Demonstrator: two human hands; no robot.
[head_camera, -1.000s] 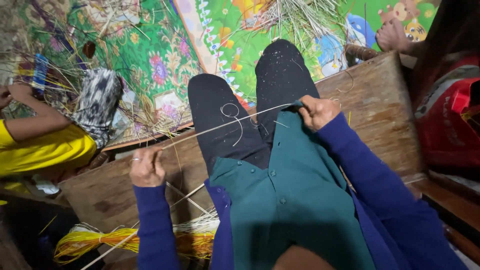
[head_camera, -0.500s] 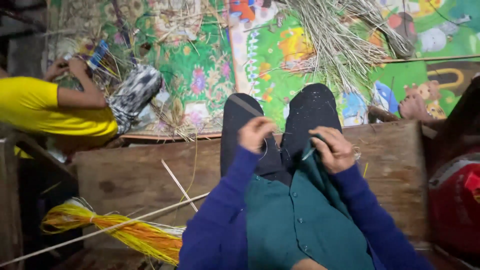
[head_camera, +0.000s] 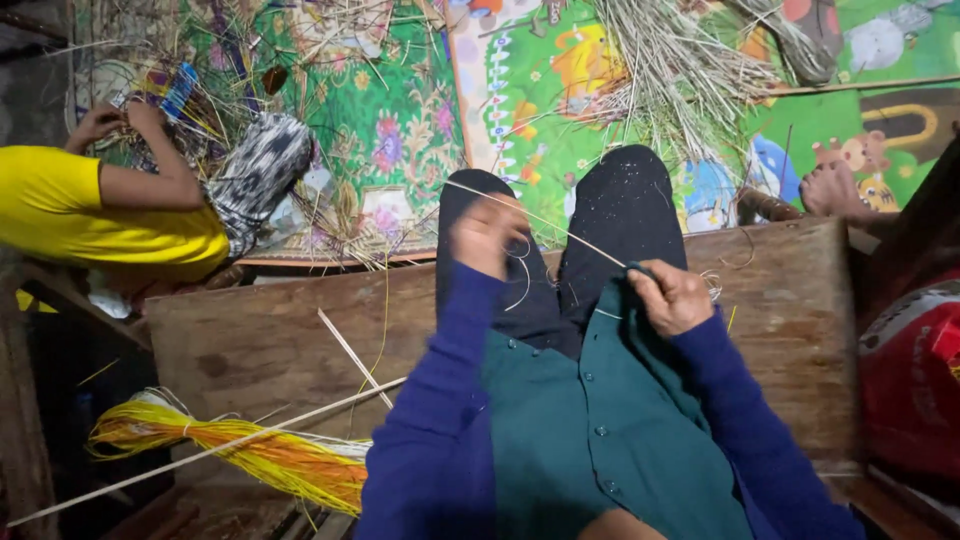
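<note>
My left hand (head_camera: 487, 235) had come in from the worktop (head_camera: 260, 340) edge, blurred, grip unclear; my right hand (head_camera: 672, 297) stayed pinched on the straw (head_camera: 560, 230).

Right hand (head_camera: 672, 297) pinched shut, left hand (head_camera: 487, 236) raised, blurred, seemingly closed.

A home craft workspace for weaving with plant fibre
Heaps of dried straw (head_camera: 680, 70) lie over colourful floor mats (head_camera: 400, 130), a yellow-orange dyed fibre bundle (head_camera: 250, 450) rests by a rough wooden surface (head_camera: 280, 340), and a person in yellow (head_camera: 90, 210) sits weaving on the floor
</note>
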